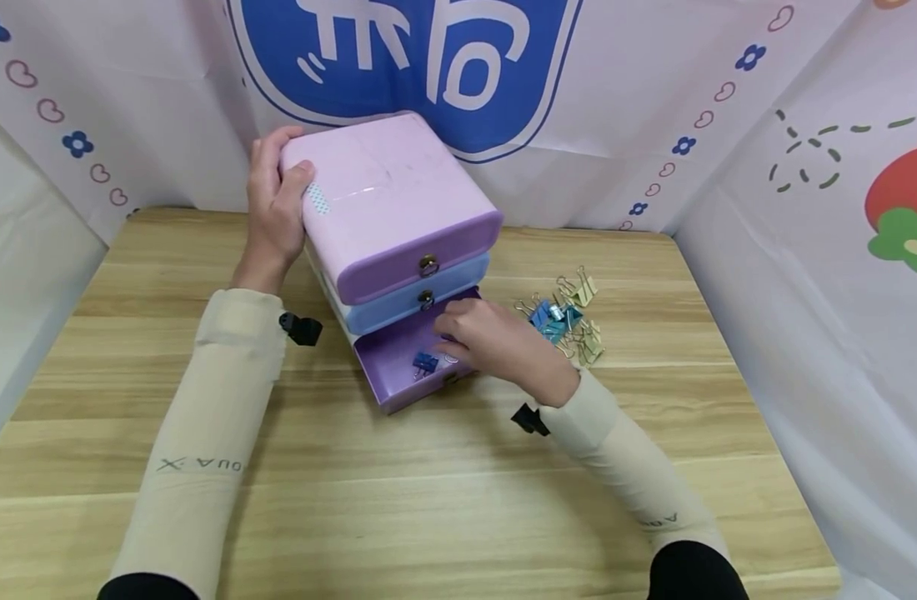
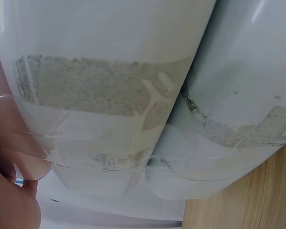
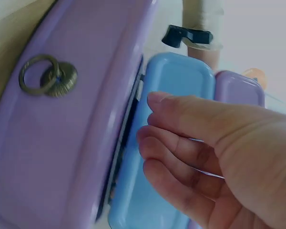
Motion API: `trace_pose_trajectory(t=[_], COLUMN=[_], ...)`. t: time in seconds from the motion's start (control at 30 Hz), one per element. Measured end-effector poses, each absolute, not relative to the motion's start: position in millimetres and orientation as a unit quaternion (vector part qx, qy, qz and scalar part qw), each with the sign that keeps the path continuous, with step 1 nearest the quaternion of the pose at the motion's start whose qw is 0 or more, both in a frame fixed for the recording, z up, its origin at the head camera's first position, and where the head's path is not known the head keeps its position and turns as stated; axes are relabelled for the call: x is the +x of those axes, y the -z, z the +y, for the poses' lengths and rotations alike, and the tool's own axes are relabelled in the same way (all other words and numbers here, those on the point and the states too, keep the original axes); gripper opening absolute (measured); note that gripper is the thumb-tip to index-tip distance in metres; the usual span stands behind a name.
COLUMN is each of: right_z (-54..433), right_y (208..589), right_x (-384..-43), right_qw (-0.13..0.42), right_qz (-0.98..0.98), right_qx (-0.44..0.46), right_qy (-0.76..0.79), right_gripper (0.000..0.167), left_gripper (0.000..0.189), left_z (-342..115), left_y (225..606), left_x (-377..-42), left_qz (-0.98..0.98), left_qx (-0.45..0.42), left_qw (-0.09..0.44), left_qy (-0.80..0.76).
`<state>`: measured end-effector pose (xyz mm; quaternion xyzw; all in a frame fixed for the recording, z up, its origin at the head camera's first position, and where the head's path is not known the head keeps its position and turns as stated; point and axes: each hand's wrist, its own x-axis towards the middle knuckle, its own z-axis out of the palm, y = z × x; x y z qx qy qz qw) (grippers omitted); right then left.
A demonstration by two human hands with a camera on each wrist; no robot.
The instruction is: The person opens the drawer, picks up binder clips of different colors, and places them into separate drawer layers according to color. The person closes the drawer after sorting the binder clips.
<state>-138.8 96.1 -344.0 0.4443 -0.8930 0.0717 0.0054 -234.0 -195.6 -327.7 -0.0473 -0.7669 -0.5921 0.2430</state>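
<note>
Left hand (image 1: 273, 204): curled round the rear left corner of the drawer cabinet (image 1: 391, 196), thumb resting on its top.
Right hand (image 1: 496, 337): fingers loosely bent, fingertips slightly apart, nothing seen gripped; positioned over the pulled-out bottom drawer (image 1: 385, 360).
Dark blue clip (image 1: 425, 362): inside that drawer, just left of the right hand's fingertips.
Clip pile (image 1: 554, 330): blue, teal and yellow-green, on the table (image 1: 398, 508), right of the right hand.
Middle drawer (image 1: 383, 312): closed, beyond the right hand's fingers.

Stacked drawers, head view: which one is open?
The bottom purple drawer: it juts out, its inside showing, whereas the blue middle drawer and purple top drawer look closed.
</note>
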Motion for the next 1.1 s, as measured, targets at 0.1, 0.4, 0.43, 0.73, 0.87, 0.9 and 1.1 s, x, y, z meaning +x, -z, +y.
trace_pose_trajectory(t=[0.1,0.4,0.43,0.73,0.87,0.9,1.1], right_z=[106.3,140.5,144.9,183.5,195.5,197.8,210.2], right_y=[337.7,326.3,325.8,329.6,334.9,336.1,345.1], right_x=[-136.7,-138.4,-138.8,-144.2,-147.2,-147.8,-152.1], right_qw=[0.003,-0.008,-0.008,0.005,-0.004,-0.009,-0.041], right_qz=[-0.898,-0.917,-0.919,-0.929,-0.932,-0.933,-0.943], right_qx=[0.432,0.386,0.38,0.353,0.342,0.338,0.305], right_qy=[-0.077,-0.101,-0.104,-0.111,-0.12,-0.121,-0.123], right_gripper=[0.012,0.007,0.007,0.017,0.016,0.016,0.012], left_gripper=[0.052,0.051,0.051,0.052,0.051,0.052,0.051], left_z=[-196.3,-195.9,-195.3,-196.4,-196.4,-196.3,-195.4], left_y=[330.3,327.5,326.3,328.8,328.6,328.3,326.7], left_x=[-236.1,-234.8,-233.8,-234.8,-234.3,-234.1,-233.3], left_qz=[-0.769,-0.767,-0.767,-0.766,-0.766,-0.766,-0.767], left_qx=[-0.046,-0.047,-0.047,-0.047,-0.048,-0.049,-0.051], left_qw=[0.242,0.236,0.237,0.238,0.24,0.24,0.242], left_qy=[0.59,0.594,0.595,0.595,0.595,0.594,0.592])
